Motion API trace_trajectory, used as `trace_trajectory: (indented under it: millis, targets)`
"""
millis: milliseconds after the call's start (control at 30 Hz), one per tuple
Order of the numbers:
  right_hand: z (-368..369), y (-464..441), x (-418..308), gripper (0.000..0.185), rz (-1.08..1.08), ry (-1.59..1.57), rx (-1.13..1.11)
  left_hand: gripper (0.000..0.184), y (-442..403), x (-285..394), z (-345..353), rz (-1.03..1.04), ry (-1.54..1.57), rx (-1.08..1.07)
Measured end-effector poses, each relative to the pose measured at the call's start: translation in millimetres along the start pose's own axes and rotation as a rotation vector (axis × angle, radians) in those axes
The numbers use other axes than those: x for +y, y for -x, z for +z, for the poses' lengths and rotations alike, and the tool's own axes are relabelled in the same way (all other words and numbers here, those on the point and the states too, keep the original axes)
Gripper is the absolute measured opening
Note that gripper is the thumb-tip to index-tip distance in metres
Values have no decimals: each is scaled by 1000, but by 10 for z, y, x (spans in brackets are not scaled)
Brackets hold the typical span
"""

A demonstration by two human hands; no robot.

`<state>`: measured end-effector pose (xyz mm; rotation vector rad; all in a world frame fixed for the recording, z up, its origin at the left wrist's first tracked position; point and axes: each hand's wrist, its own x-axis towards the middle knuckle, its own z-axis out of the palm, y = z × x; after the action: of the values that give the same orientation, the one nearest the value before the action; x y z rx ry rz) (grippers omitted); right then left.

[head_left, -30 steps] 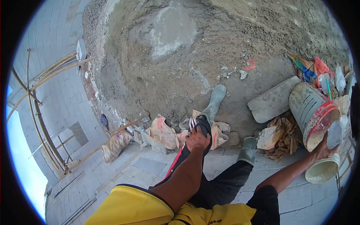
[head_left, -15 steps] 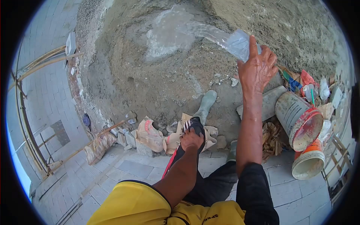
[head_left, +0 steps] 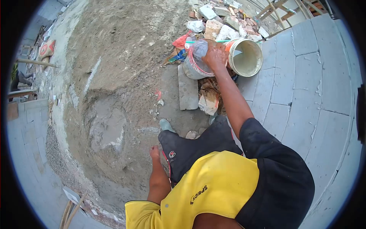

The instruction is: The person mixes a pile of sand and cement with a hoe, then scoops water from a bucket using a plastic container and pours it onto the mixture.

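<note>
My right hand [head_left: 215,56] grips a clear plastic container [head_left: 199,49] at the mouth of a stained bucket [head_left: 194,69] with a red rim. A second bucket [head_left: 246,59], white inside with some orange on its side, lies tilted just right of that hand. Beside my bent knee is my left hand [head_left: 154,152], seen end-on and small; how its fingers are held is unclear. A pool of wet grey mix [head_left: 108,128] fills a hollow in the sand and gravel heap [head_left: 126,53] to the left.
A flat grey slab [head_left: 188,87] and crumpled paper sacks [head_left: 209,97] lie below the buckets. Broken bricks and rubble [head_left: 225,23] are piled behind them. Pale block walling [head_left: 301,87] stands at the right. My boot [head_left: 166,125] rests on the sand.
The view has swung toward the buckets. My right hand has gone from pouring water over the hollow back to the stained bucket with the container. My left hand now appears beside the knee.
</note>
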<state>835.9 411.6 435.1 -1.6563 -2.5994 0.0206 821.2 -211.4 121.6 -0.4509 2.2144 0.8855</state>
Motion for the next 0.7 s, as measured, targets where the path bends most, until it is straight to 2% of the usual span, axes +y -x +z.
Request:
trace_trajectory:
  millis: [67,167,267,333,367,400,433,467,500,533,567,600,667,700]
  targets:
    - [42,-216,158,69,-20,-14,-192,26,668,494,-411,-233,103,-84]
    - [-128,-161,233,75,62,-175,-283,27,1225,585,-799,-228,60,-57]
    - [-179,173,583,73,-22,-320,-269,26,1709,306,-951,-394,97,136]
    - [-84,520,1021,72,-68,-389,-420,28,2037,-184,-948,-412,158,62]
    - [-54,771,1292,70,-78,-453,-458,29,2150,-458,-1048,-207,-279,-265]
    - [244,1003,1631,68,-89,-515,-500,29,2465,-547,-996,-251,-211,-209]
    - [444,1277,1964,65,-137,-510,-562,30,2716,-488,-859,-459,-61,-191]
    - [1219,1610,2551,57,-205,-639,-673,31,2932,-466,-782,-658,103,-182]
    - [1081,1905,2830,50,-127,-562,-934,31,3123,-573,-755,-692,190,-132]
    - [1435,2259,3273,44,14,-374,-1089,32,3243,-644,-759,-730,218,-128]
    - [1335,2468,3397,37,-30,-152,-1292,33,3266,-711,-821,-757,223,-139]
    - [1554,2703,3779,21,-847,88,-1134,34,3244,-749,-912,-777,211,-164]
    - [1125,2932,3672,8,-152,-65,-1395,35,2935,-730,-1079,-782,153,-248]
    - [1085,2926,3620,8,-121,-69,-1378,36,2724,-668,-1176,-775,99,-305]
